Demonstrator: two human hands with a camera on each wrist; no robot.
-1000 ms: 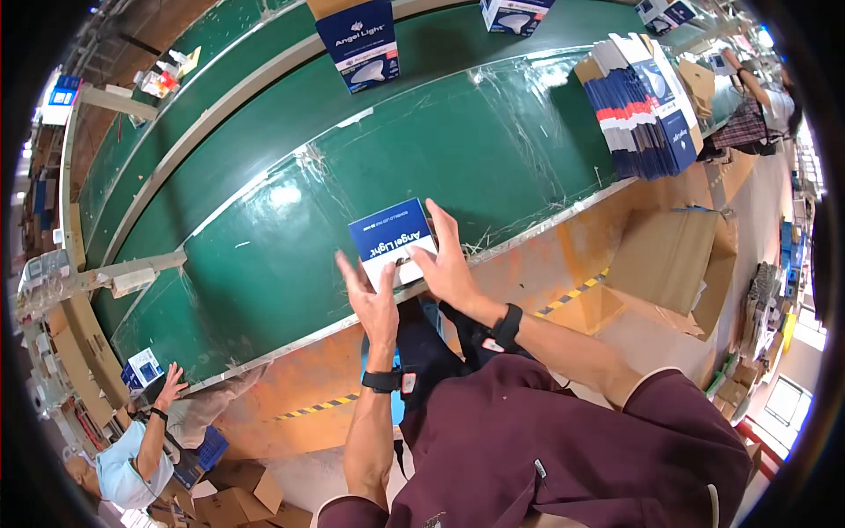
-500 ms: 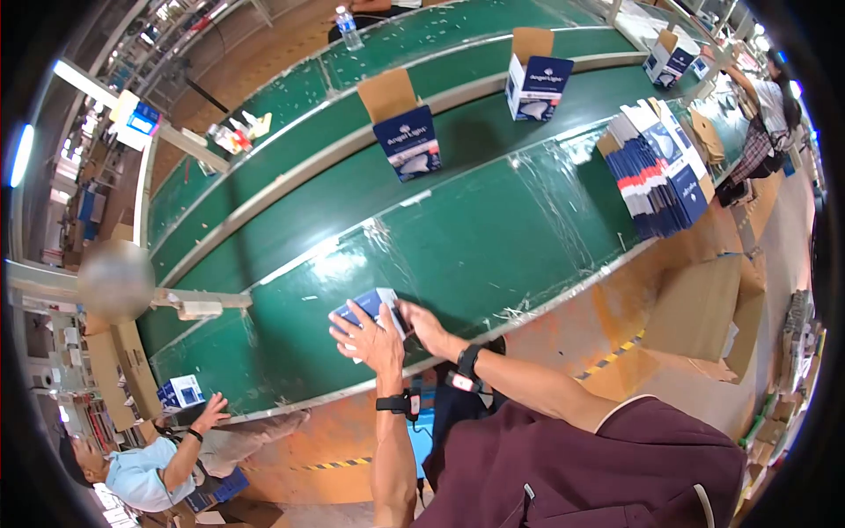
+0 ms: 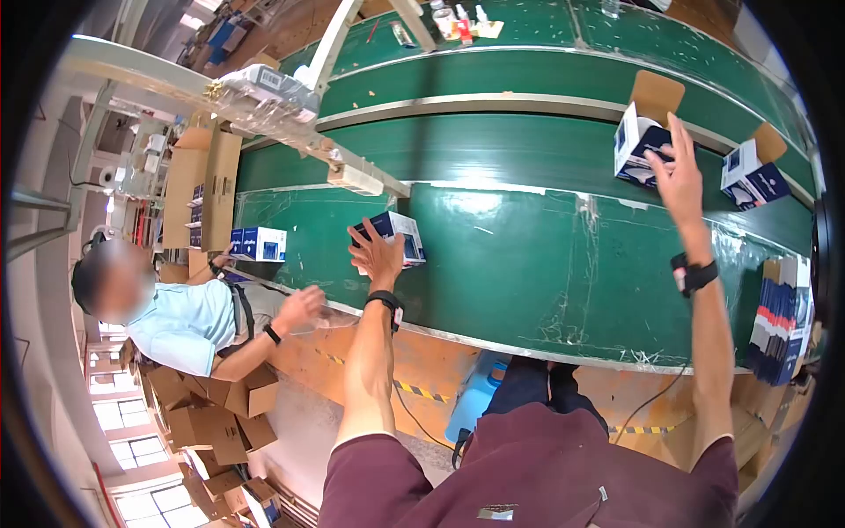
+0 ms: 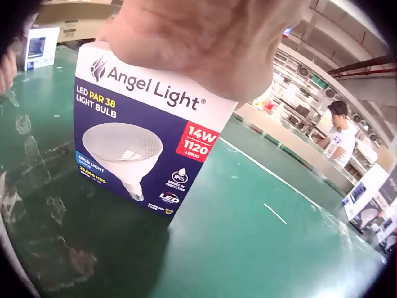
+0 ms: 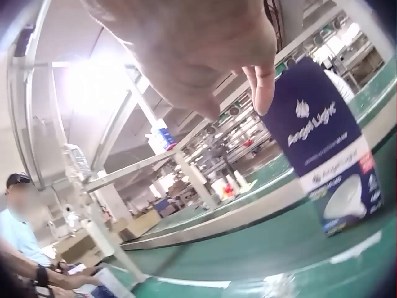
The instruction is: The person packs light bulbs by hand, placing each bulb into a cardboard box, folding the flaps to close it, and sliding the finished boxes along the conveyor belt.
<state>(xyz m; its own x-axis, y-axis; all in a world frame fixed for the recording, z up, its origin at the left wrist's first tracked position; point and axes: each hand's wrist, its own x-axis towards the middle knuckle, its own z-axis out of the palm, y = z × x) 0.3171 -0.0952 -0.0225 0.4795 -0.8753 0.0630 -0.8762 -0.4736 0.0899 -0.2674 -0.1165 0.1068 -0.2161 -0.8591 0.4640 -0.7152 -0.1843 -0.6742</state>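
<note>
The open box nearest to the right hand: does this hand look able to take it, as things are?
Probably yes: the right hand, fingers extended, is right at this open box, with nothing seen between them; the second open box stands off to the side.

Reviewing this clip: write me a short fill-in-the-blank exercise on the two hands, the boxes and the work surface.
The left hand is on a box whose large lettering reads "Angel ____".
The wattage printed on its red label is ____.
The hand nearest the carton with the raised brown flap is the ____ one.
The work surface is ____ in colour.

Missing words: Light; 14W; right; green.
</note>
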